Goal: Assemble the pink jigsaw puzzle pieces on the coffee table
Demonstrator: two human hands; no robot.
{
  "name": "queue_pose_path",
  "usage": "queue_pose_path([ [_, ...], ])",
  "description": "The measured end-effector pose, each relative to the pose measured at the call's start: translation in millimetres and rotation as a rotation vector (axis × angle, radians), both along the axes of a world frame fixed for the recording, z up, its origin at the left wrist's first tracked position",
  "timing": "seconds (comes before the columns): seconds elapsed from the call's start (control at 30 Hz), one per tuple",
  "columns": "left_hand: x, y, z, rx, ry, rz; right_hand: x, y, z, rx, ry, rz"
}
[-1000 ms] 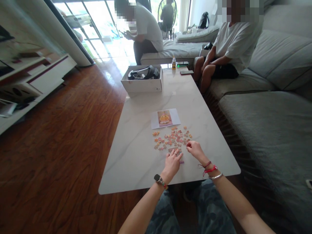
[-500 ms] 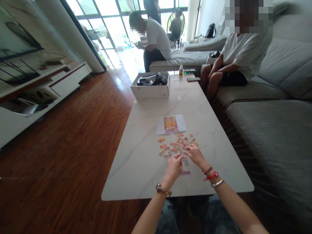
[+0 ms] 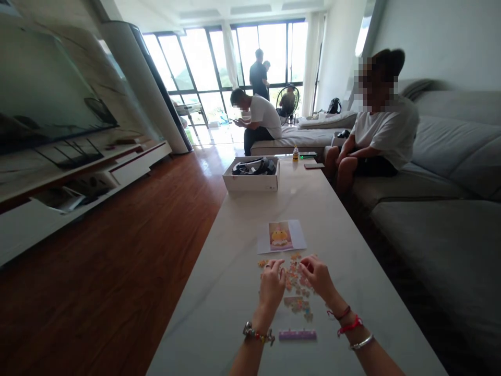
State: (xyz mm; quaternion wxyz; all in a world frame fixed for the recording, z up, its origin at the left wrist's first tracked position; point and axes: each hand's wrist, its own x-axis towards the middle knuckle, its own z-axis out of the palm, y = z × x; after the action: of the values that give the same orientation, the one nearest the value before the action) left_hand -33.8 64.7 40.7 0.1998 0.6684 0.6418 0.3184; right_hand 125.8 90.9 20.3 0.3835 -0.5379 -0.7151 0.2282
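Observation:
Loose jigsaw puzzle pieces (image 3: pixel 290 283) in orange, pink and pale tones lie on the white table, partly hidden by my hands. Over their left side, my left hand (image 3: pixel 273 286) has its fingers bent but apart, with nothing visible in them. My right hand (image 3: pixel 318 275) pinches at the pile's right side; a small puzzle piece (image 3: pixel 298 265) appears at its fingertips. Closer to me lie a small cluster of pieces (image 3: pixel 300 305) and a joined purple puzzle strip (image 3: pixel 297 335). Beyond the pile is a paper sheet with a printed yellow figure (image 3: pixel 280 236).
A white box (image 3: pixel 250 182) holding a dark headset-like device stands farther along the table (image 3: pixel 219 277). Behind it are a small bottle (image 3: pixel 295 154) and phones (image 3: pixel 314 166). One person (image 3: pixel 381 130) sits on the right sofa; others are near the windows.
The view has tilted up, so the scene sits lower. My hands have moved farther over the pieces and slightly apart, uncovering the purple strip. My left fingers have spread.

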Motion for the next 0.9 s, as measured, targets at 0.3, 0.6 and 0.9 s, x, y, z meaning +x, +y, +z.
queue_pose_path([
  [0.3, -1.5, -0.5, -5.0, 0.020, 0.010, -0.004, 7.0, 2.4, -6.3, 0.030, 0.012, -0.015],
  [0.6, -7.6, -19.3, -16.0, -0.003, 0.036, -0.025, 20.0, -7.6, -11.6, -0.069, -0.027, -0.011],
  [0.9, -15.9, -52.5, -44.3, -0.107, 0.116, -0.014, 31.0, -26.9, -38.8, -0.171, -0.161, 0.019],
])
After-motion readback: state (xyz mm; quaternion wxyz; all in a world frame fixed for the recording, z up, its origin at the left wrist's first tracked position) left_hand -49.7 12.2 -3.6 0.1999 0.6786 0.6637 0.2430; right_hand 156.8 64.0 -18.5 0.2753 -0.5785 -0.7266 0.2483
